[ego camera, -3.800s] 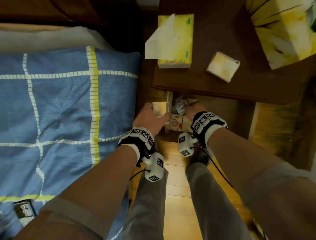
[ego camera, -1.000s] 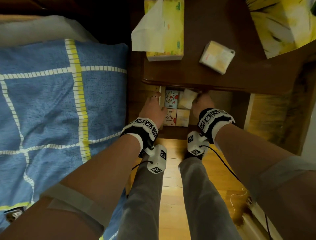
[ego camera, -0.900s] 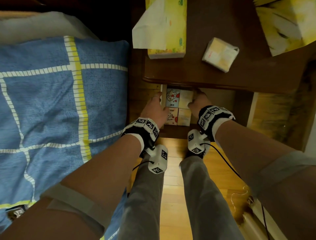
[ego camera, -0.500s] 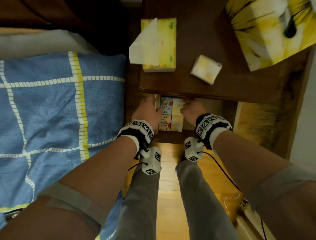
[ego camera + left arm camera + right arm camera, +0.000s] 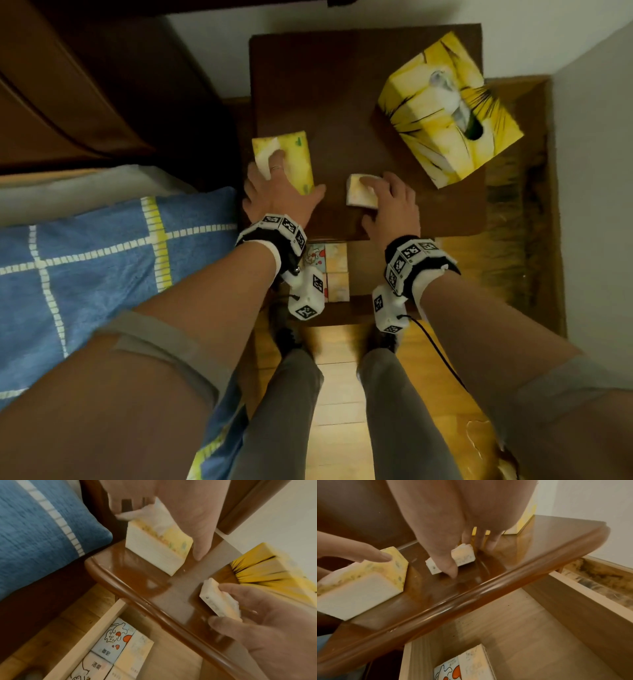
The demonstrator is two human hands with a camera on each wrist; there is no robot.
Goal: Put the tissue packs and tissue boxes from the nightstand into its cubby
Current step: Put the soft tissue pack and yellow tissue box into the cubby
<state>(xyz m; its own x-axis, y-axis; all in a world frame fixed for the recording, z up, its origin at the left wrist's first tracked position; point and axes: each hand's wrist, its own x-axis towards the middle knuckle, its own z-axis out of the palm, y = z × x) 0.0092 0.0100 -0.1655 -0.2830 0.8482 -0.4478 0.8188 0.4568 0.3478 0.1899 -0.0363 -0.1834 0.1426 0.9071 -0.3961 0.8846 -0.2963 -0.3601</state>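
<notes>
Head view, left grip: the left grip (image 5: 277, 198) is closed over the flat yellow pack (image 5: 291, 161), fingers spread across its top, at 9 o'clock on the tabletop (image 5: 342, 102).
Head view, right grip: the right grip (image 5: 390, 202) pinches the small pack (image 5: 358, 193) near 6 o'clock, close to the front edge.
Head view, untouched: the tissue box (image 5: 448, 109) stands at 1 o'clock, well apart from both grips.
Head view, cubby: the cubby (image 5: 363, 270) opens below the 6 o'clock edge, with stowed packs (image 5: 334, 270) ranked along its 9 o'clock side.
Head view, step: by my reading, two packs are being picked up at once; the box is not yet dealt with.
Head view, next move: lift both packs clear of the front edge, lower them, and slide them in at 3 o'clock of the stowed packs. The loose tissue could snag.
Left wrist view, pose: the thumb (image 5: 200, 545) runs down the flat pack's side and the fingers press the loose tissue on the far side. The pack sits flat on the wood.
Left wrist view, small pack: it is tilted between the right grip's thumb and fingers; I cannot tell whether it is off the wood.
Right wrist view, pose: palm down, thumb on the near face, fingertips behind the small pack.
Right wrist view, room: bare cubby floor lies at 3 o'clock of the stowed packs.
</notes>
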